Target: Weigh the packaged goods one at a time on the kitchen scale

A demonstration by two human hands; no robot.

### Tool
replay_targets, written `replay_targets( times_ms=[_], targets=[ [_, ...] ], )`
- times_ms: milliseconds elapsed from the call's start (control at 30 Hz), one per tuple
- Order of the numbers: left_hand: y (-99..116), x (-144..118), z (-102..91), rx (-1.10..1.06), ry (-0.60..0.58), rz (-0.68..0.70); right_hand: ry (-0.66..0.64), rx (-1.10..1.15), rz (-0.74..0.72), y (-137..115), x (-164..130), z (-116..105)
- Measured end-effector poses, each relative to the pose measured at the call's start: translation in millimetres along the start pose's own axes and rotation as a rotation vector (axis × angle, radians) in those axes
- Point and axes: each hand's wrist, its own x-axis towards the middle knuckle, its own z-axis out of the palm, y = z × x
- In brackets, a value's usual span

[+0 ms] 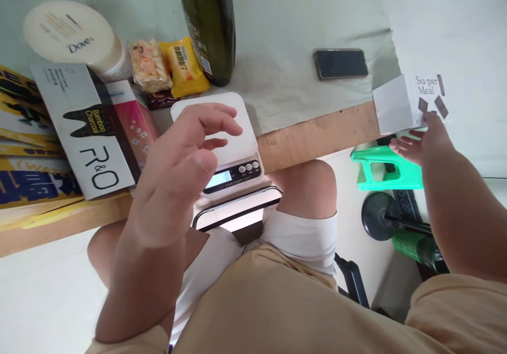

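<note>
My left hand [174, 169] is raised over a white kitchen scale [241, 127], fingers curved and apart, holding nothing. It hides part of the scale's platform and lit display. Out to the right, my right hand [423, 140] grips the lower edge of a white box [396, 100] marked "Su-per Meal". One digit lies on the printed face; several other fingers show below the edge, and the rest are hidden. This box is by the right end of the table, and I cannot tell whether it rests on it.
Left of the scale stand a Dove tub [75, 37], an R&O box [85, 132], a pink box [132, 121], wrapped snacks [184, 68] and yellow packages [35, 158]. A dark green bottle [209, 26] and a phone [341, 63] are farther back. A green stool [386, 169] stands below right.
</note>
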Motion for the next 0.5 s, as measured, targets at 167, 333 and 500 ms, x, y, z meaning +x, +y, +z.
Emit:
replay_targets(
  times_ms=[167, 333, 500],
  targets=[
    [1, 0, 1.0, 0.018, 0.028, -0.011, 0.073, 0.019, 0.000, 0, -12, 6],
    [-4, 1, 0.4, 0.107, 0.001, 0.068, 0.049, 0.012, -0.023, 2, -7, 9],
    [-13, 4, -3.4, 0.135, 0.022, 0.112, 0.030, -0.074, -0.055, 6, 18, 5]
  ],
)
